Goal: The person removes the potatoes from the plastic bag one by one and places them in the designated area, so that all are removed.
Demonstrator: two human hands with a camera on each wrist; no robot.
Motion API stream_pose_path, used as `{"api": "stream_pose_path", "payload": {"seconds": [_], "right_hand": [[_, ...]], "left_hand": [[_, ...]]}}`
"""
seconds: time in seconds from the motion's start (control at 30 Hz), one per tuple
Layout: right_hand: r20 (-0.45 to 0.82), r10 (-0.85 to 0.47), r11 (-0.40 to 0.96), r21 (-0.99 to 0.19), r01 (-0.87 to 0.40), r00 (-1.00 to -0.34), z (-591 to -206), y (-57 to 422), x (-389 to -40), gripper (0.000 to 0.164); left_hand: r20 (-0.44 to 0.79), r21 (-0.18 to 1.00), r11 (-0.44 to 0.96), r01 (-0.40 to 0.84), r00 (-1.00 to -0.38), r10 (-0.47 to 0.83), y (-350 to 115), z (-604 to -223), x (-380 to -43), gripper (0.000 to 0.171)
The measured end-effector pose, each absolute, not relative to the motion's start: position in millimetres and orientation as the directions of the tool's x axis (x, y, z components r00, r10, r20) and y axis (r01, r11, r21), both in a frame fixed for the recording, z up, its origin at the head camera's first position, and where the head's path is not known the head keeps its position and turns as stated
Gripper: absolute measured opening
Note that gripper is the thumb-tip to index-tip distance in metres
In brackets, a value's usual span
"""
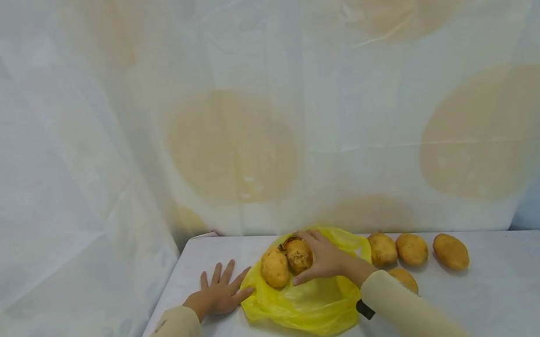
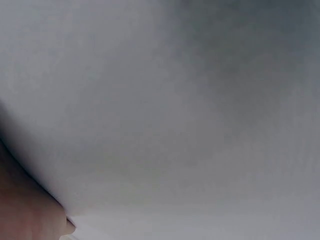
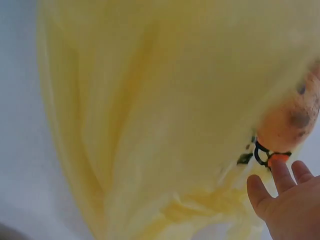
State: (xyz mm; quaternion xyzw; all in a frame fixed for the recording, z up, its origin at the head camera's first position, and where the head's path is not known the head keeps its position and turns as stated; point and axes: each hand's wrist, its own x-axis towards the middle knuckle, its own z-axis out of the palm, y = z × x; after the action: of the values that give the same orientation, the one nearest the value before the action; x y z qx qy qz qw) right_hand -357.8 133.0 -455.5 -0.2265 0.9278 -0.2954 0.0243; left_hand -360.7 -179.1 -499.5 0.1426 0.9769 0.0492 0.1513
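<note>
A thin yellow plastic bag [image 1: 320,316] lies spread on the white table. Two potatoes sit side by side in or on it: a smooth one [image 1: 274,268] and a darker, spotted one [image 1: 299,259]. My right hand [image 1: 327,256] is over the spotted potato, fingers extended at its upper side and thumb just below it. In the right wrist view, spread fingertips lie close to the end of that potato [image 3: 285,122]; whether they touch it is unclear. Palm down on the table, my left hand [image 1: 220,296] has spread fingers, its thumb side against the bag's left edge.
To the right of the bag stand several loose potatoes, including one by the bag [image 1: 382,249], a middle one [image 1: 412,249] and a far one [image 1: 450,252]. Another potato [image 1: 404,280] is partly behind my right sleeve. A spotted curtain [image 1: 347,121] hangs behind the table.
</note>
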Motion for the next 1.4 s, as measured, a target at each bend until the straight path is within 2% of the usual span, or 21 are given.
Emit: {"api": "stream_pose_path", "payload": {"seconds": [0.5,0.73,1.07,1.4], "right_hand": [[0.084,-0.441,0.687,-0.609,-0.396,-0.894,-472.4,130.7,-364.4,0.114],[0.044,-0.404,0.687,-0.645,-0.335,-0.914,-476.2,130.5,-365.9,0.121],[0.055,-0.404,0.685,-0.643,-0.342,-0.913,-475.1,128.1,-372.0,0.113],[0.040,-0.396,0.671,-0.669,-0.319,-0.917,-477.8,127.9,-376.3,0.115]], "left_hand": [[-0.267,0.154,0.951,0.269,-0.915,0.303,-178.7,-497.6,-357.5,0.073],[-0.267,0.143,0.952,0.269,-0.916,0.299,-180.4,-498.1,-359.8,0.074],[-0.266,0.156,0.951,0.268,-0.916,0.302,-179.5,-504.9,-361.3,0.074],[-0.274,0.147,0.953,0.265,-0.915,0.297,-178.6,-498.8,-359.2,0.075]]}}
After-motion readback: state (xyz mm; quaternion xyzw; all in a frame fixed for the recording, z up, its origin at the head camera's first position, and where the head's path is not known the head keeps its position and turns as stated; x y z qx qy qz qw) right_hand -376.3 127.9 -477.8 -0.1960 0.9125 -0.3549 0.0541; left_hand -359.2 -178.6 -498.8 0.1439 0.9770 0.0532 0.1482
